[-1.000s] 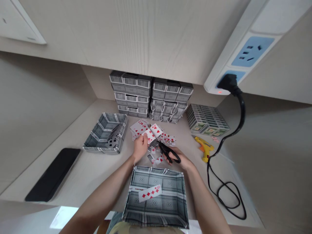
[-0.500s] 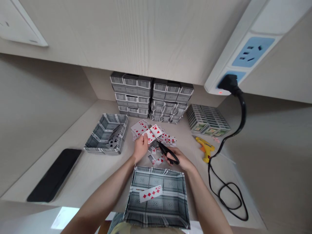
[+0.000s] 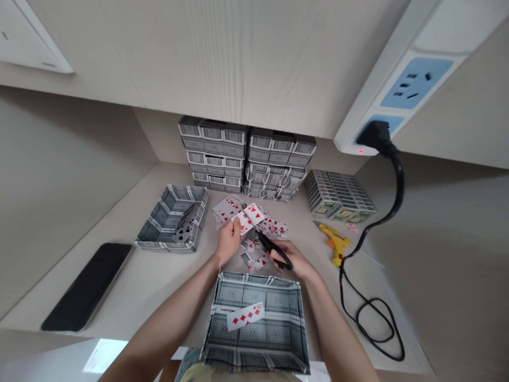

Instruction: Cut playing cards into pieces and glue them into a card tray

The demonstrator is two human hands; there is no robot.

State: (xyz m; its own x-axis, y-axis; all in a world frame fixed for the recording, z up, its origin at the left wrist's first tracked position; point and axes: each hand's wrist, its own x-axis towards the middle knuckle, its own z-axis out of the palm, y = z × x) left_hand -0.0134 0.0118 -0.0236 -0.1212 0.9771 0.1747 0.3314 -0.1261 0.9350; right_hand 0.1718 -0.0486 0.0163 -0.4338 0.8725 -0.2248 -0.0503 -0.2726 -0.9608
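Observation:
My left hand [image 3: 229, 241] pinches a playing card of hearts [image 3: 253, 213] between thumb and fingers, over the middle of the desk. A slit runs into the card, parting it into two pieces side by side. Black-handled scissors [image 3: 274, 249] are in my right hand [image 3: 295, 260], their blades pointing at the slit. Loose cards [image 3: 227, 207] and small cut scraps [image 3: 260, 262] lie beneath and around both hands. Between my forearms stands an open box made of playing cards [image 3: 258, 289], holding a strip of a diamonds card [image 3: 245, 317].
Stacked card boxes [image 3: 217, 143] stand at the back. An open card box [image 3: 147, 233] with cards inside and a black phone [image 3: 87, 286] are on the left. To the right are packed card decks [image 3: 338, 196], a yellow glue gun [image 3: 337, 244] and a black cable [image 3: 392, 318].

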